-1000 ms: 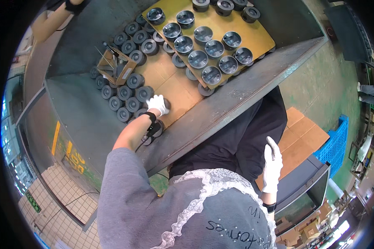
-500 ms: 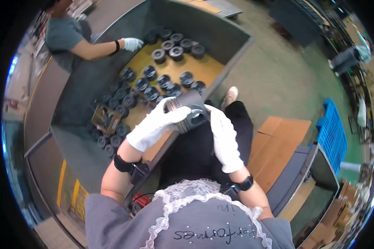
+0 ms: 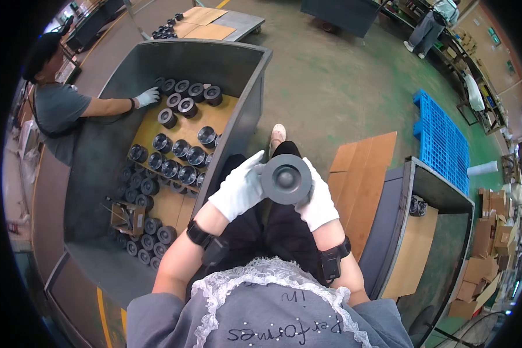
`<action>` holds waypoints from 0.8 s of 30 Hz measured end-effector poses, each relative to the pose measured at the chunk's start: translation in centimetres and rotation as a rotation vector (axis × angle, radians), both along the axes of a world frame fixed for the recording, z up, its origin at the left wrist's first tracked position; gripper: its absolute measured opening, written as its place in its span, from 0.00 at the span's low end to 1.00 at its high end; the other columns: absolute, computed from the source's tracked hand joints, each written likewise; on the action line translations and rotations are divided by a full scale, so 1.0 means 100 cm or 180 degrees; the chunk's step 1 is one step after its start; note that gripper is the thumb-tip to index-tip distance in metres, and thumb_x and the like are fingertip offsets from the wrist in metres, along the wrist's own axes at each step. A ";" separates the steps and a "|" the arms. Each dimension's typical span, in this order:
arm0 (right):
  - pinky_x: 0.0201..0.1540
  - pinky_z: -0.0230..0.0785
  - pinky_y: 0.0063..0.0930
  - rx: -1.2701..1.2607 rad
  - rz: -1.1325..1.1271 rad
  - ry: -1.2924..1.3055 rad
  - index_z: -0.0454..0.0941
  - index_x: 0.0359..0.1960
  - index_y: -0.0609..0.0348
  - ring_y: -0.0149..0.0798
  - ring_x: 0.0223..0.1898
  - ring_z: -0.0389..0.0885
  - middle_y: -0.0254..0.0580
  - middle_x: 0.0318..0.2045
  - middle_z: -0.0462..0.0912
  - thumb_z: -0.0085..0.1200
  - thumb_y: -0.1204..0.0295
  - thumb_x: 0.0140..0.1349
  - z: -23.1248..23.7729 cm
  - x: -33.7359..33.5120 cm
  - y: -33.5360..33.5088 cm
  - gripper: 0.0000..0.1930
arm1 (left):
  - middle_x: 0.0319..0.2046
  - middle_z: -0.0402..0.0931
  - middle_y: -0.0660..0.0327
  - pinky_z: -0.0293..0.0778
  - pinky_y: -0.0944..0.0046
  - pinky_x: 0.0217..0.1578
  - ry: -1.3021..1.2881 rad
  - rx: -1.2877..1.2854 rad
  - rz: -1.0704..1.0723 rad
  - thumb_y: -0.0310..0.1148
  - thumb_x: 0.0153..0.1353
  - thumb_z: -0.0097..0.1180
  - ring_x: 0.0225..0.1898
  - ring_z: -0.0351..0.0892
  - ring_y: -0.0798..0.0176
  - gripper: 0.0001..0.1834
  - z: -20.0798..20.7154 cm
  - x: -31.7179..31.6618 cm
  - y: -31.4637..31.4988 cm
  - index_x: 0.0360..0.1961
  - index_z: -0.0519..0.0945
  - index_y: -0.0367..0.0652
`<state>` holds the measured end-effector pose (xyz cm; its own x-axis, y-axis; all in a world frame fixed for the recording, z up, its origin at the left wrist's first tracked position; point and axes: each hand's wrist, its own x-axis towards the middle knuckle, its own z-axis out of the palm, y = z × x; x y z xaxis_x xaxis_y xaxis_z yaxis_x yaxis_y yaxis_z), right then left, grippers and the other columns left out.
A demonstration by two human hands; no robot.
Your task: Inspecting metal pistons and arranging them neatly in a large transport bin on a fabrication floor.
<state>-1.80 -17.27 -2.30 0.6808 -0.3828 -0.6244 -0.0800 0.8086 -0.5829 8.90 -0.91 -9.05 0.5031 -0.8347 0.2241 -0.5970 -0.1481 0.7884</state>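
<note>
Between my gloved hands is a dark grey piston (image 3: 286, 178), its round crown with a central hollow facing up. My left hand (image 3: 240, 188) grips it from the left side, fingers against its edge. On the opposite side my right hand (image 3: 319, 203) is closed around it, its fingers partly hidden beneath the piston. Both hands wear white gloves and hold the piston in front of my legs, just right of a large grey metal bin (image 3: 246, 87). Rows of similar pistons (image 3: 180, 148) stand on cardboard inside that bin.
A co-worker's gloved hand (image 3: 148, 97) reaches into the bin's far left. A small open box (image 3: 134, 220) lies among its pistons. To my right are a cardboard sheet (image 3: 362, 185), a second metal bin (image 3: 409, 180) holding a few pistons (image 3: 417, 206), and a blue pallet (image 3: 443, 142).
My view has swung right, away from the left bin. The piston has come along in both hands and turned from its side, with the pin hole showing, to crown up.
</note>
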 end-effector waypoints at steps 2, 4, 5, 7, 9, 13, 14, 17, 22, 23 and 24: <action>0.38 0.75 0.29 0.0138 -0.0033 0.0070 0.79 0.53 0.53 0.33 0.43 0.84 0.35 0.44 0.86 0.57 0.57 0.71 -0.007 -0.001 -0.004 0.17 | 0.42 0.84 0.67 0.77 0.62 0.55 0.3228 -0.0683 0.0270 0.44 0.76 0.46 0.47 0.82 0.67 0.17 -0.024 0.002 -0.014 0.47 0.81 0.44; 0.43 0.76 0.27 0.0244 0.0012 0.0035 0.78 0.55 0.55 0.35 0.45 0.83 0.37 0.48 0.84 0.53 0.57 0.73 -0.025 -0.007 -0.013 0.18 | 0.37 0.84 0.67 0.81 0.63 0.45 0.5863 -0.1362 0.0282 0.44 0.76 0.46 0.40 0.83 0.67 0.16 0.029 -0.002 -0.025 0.42 0.82 0.46; 0.43 0.76 0.27 0.0251 0.0046 0.0052 0.78 0.55 0.55 0.35 0.45 0.83 0.37 0.48 0.84 0.53 0.57 0.73 -0.037 -0.011 -0.014 0.18 | 0.37 0.84 0.66 0.81 0.63 0.44 0.6216 -0.1369 0.0178 0.44 0.76 0.47 0.40 0.83 0.67 0.16 0.026 0.001 -0.025 0.42 0.81 0.45; 0.53 0.75 0.30 -0.2034 0.0842 -0.0424 0.75 0.60 0.56 0.36 0.54 0.81 0.39 0.53 0.82 0.48 0.56 0.76 -0.057 -0.023 -0.012 0.20 | 0.36 0.84 0.63 0.80 0.64 0.43 0.6498 -0.1414 -0.0071 0.44 0.76 0.48 0.39 0.83 0.66 0.16 0.019 0.009 -0.022 0.44 0.81 0.44; 0.58 0.73 0.33 -0.2691 0.1037 -0.0467 0.71 0.63 0.57 0.36 0.58 0.78 0.41 0.56 0.80 0.47 0.56 0.76 -0.037 -0.025 -0.001 0.22 | 0.36 0.83 0.63 0.79 0.64 0.44 0.4936 -0.1328 0.0289 0.44 0.75 0.49 0.39 0.82 0.66 0.16 0.001 0.013 -0.021 0.43 0.81 0.43; 0.66 0.69 0.53 0.0872 0.0395 -0.1561 0.64 0.68 0.65 0.50 0.66 0.71 0.49 0.63 0.74 0.47 0.54 0.75 -0.031 -0.018 0.022 0.29 | 0.34 0.82 0.63 0.77 0.65 0.41 0.3997 -0.1621 0.0757 0.47 0.75 0.50 0.38 0.80 0.68 0.19 0.037 0.015 -0.020 0.39 0.82 0.43; 0.62 0.70 0.59 0.1593 0.0516 -0.1633 0.64 0.68 0.63 0.58 0.64 0.72 0.52 0.63 0.74 0.44 0.45 0.73 -0.030 -0.016 0.028 0.35 | 0.35 0.81 0.63 0.75 0.65 0.40 0.4677 -0.1918 0.0390 0.48 0.75 0.51 0.38 0.79 0.68 0.20 0.056 0.014 -0.017 0.37 0.82 0.43; 0.58 0.73 0.58 0.2615 0.1149 -0.1759 0.64 0.68 0.63 0.60 0.60 0.76 0.57 0.63 0.72 0.38 0.36 0.70 -0.027 -0.022 0.030 0.42 | 0.26 0.78 0.67 0.68 0.72 0.34 0.3755 -0.1334 0.1070 0.57 0.75 0.46 0.29 0.72 0.73 0.30 0.089 0.001 -0.020 0.29 0.83 0.43; 0.50 0.79 0.56 0.2761 0.0784 -0.1768 0.64 0.68 0.60 0.61 0.51 0.80 0.60 0.58 0.76 0.32 0.32 0.69 -0.014 -0.014 0.030 0.44 | 0.33 0.78 0.66 0.65 0.65 0.56 0.2961 -0.0712 0.1061 0.58 0.78 0.35 0.48 0.73 0.67 0.34 0.088 -0.007 -0.017 0.30 0.81 0.41; 0.49 0.80 0.54 0.2736 0.0804 -0.1762 0.65 0.68 0.56 0.60 0.50 0.81 0.58 0.58 0.76 0.35 0.31 0.68 -0.011 -0.013 0.029 0.43 | 0.38 0.79 0.64 0.61 0.62 0.62 0.3190 -0.0787 0.0954 0.54 0.79 0.37 0.54 0.70 0.67 0.30 0.074 -0.004 -0.012 0.35 0.81 0.40; 0.49 0.80 0.54 0.2741 0.0807 -0.1752 0.65 0.68 0.56 0.60 0.50 0.81 0.58 0.58 0.76 0.35 0.31 0.68 -0.011 -0.012 0.029 0.43 | 0.38 0.79 0.64 0.61 0.62 0.62 0.3196 -0.0788 0.0963 0.54 0.79 0.37 0.54 0.70 0.67 0.30 0.063 -0.003 -0.011 0.35 0.81 0.40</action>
